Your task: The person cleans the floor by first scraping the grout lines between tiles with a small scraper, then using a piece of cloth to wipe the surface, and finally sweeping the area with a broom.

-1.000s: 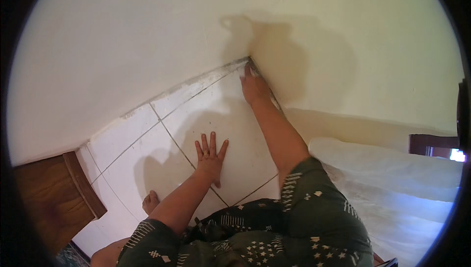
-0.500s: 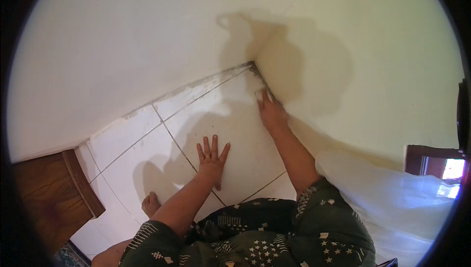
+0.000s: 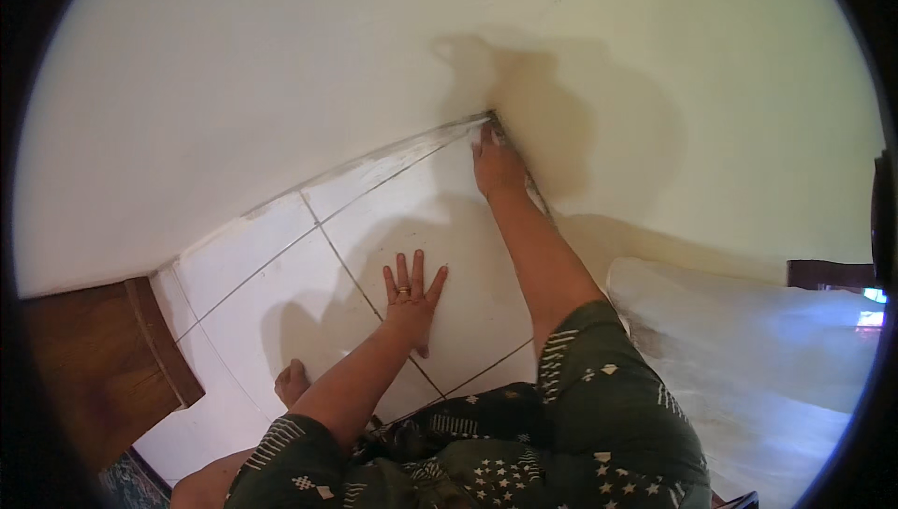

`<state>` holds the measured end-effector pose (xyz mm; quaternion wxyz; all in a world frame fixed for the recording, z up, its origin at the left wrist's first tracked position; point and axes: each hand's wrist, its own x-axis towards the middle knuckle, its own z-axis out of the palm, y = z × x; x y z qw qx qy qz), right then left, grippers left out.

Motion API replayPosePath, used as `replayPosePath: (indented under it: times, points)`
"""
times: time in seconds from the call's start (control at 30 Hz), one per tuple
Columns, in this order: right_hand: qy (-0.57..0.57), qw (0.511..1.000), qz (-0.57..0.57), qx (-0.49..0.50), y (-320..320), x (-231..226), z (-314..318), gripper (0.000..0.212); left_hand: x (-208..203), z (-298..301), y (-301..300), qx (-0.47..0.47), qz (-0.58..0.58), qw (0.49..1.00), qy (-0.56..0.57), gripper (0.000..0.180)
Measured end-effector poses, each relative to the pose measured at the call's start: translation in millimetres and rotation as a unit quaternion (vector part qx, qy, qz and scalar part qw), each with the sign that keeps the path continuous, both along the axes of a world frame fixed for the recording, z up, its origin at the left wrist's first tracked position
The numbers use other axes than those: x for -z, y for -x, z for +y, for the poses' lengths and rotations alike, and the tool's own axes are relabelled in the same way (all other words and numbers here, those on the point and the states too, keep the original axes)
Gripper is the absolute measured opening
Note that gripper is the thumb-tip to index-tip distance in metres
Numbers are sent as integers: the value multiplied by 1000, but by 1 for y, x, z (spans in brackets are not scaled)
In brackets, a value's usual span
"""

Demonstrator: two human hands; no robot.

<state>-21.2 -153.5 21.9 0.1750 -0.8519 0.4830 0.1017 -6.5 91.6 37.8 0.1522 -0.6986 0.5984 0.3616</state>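
Slid the right hand (image 3: 499,170) back to the grimy corner (image 3: 493,115) near 1 o'clock, so at the far end again. Can't tell that grip; kept the left hand (image 3: 411,308) splayed wide on floor tiles (image 3: 482,275) near 7.

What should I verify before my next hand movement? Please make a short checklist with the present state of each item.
1. Left hand spread flat on the tiles: ok.
2. Right hand reaching the corner: ok, its fingertips are there.
3. Corner free of dark marks: not ok, some show.
4. Right fingers empty: cannot tell, the fingertips are unclear.
5. Ring removed: not ok, it is on the left hand.
6. Foot apart from the left hand: ok.
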Motion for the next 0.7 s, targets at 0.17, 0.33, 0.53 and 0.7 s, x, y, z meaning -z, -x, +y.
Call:
replayPosePath:
  times: [0.17,0.33,0.53,0.7]
  points:
    - [-30,995,-1,-90,16,14,60,49,-2,7,-7,-9,-14,1000,-24,142]
    - [0,999,-4,-37,10,3,46,50,-1,12,-4,-6,-19,1000,-16,142]
    - [-18,998,-42,-36,-35,35,59,49,17,10,-1,-5,18,1000,0,143]
    - [56,988,-80,-119,-27,57,103,51,21,31,-11,-51,76,993,79,141]
